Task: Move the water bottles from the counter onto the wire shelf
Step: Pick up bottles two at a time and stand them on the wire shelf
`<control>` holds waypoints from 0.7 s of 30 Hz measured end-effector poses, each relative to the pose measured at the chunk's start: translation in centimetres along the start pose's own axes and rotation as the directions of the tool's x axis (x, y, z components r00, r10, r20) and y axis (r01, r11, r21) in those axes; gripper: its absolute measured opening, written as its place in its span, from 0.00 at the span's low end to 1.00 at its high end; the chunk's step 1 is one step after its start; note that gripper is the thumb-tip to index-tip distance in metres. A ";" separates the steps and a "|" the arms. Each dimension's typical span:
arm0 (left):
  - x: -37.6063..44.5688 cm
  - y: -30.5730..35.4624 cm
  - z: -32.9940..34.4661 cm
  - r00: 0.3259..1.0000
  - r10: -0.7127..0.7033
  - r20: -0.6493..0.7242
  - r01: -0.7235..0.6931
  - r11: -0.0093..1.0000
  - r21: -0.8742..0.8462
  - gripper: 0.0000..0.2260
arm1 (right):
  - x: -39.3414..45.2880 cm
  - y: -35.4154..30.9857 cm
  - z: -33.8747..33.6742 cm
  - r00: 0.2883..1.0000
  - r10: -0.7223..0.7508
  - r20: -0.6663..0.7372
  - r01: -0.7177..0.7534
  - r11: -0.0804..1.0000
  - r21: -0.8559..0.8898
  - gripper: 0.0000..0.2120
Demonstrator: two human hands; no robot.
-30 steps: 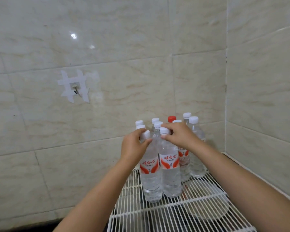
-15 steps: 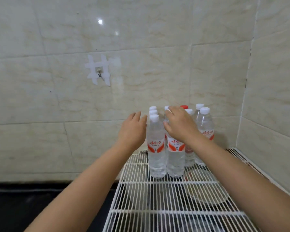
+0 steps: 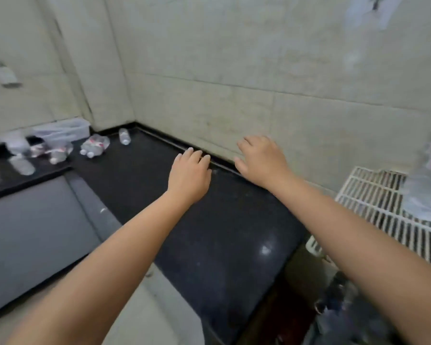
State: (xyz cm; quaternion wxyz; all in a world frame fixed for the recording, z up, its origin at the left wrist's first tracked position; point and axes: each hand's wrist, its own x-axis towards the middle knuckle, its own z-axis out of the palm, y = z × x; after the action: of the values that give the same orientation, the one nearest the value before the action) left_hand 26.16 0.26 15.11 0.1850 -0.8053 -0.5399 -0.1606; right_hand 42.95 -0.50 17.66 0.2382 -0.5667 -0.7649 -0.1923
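Note:
Both my hands hover empty over the black counter [image 3: 209, 232], fingers relaxed and spread. My left hand [image 3: 188, 174] is near the counter's back edge; my right hand [image 3: 260, 159] is in front of the tiled wall. Several clear water bottles lie on their sides at the far left end of the counter, one single bottle [image 3: 124, 136] near the corner and a plastic-wrapped bundle [image 3: 95, 145] beside it. The white wire shelf [image 3: 373, 202] is at the right edge, with a blurred bottle [image 3: 427, 197] standing on it.
A clear plastic container [image 3: 62, 130] stands against the wall at far left, with more bottles [image 3: 23, 164] in front of it. A grey surface [image 3: 30, 232] lies below the counter's left front. Dark clutter [image 3: 339, 307] sits under the shelf.
Both hands have let go of the bottles on the shelf and swung left over the counter. The view turned left, so the shelf now sits at the right edge.

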 end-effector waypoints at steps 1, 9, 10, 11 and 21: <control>-1.7 -2.3 0.6 0.999 -0.037 0.022 0.037 0.999 0.004 0.09 | 0.4 -2.8 1.9 0.999 -0.033 0.008 0.032 0.999 0.028 0.19; -15.8 -21.4 4.6 0.869 -0.396 0.298 0.390 0.917 0.083 0.16 | 1.2 -25.8 15.7 0.972 -0.111 0.206 0.079 0.984 0.160 0.14; -17.5 -23.5 4.9 0.835 -0.436 0.336 0.426 0.898 0.106 0.16 | 1.1 -28.3 17.1 0.964 -0.138 0.227 0.092 0.975 0.202 0.13; -19.2 -25.5 5.2 0.801 -0.471 0.368 0.462 0.879 0.120 0.17 | 1.0 -30.6 18.3 0.954 -0.164 0.252 0.105 0.967 0.234 0.14; -25.6 -40.7 10.0 0.610 -0.579 0.541 0.617 0.776 0.134 0.18 | 5.0 -44.8 28.5 0.863 -0.278 0.423 0.165 0.945 0.284 0.22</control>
State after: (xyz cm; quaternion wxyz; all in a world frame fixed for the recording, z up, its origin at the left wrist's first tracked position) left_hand -20.39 -1.61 -0.38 -0.0703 -0.5947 -0.8008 0.0095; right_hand -5.35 6.79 -3.65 0.0938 -0.4709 -0.8771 0.0132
